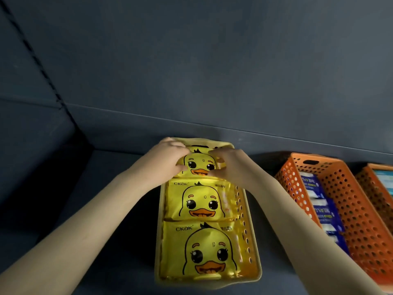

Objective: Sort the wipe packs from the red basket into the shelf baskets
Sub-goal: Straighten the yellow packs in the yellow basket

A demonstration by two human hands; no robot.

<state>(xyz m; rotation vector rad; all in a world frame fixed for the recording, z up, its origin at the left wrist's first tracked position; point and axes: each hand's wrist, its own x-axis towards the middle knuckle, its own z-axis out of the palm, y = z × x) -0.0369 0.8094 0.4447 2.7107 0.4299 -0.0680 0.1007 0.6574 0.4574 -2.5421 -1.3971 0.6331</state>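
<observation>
Two duck packs [200,250] are already shelved below the left hand [168,158]; a third pack [198,165] is gripped by it and the right hand [229,167].

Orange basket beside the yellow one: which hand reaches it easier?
Right hand, probably: both hold the far duck pack, but the orange basket is on its side; the left hand would cross the yellow basket.

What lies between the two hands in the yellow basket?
The rearmost duck wipe pack, pinched by the left hand and the right hand, as the head view shows.
</observation>
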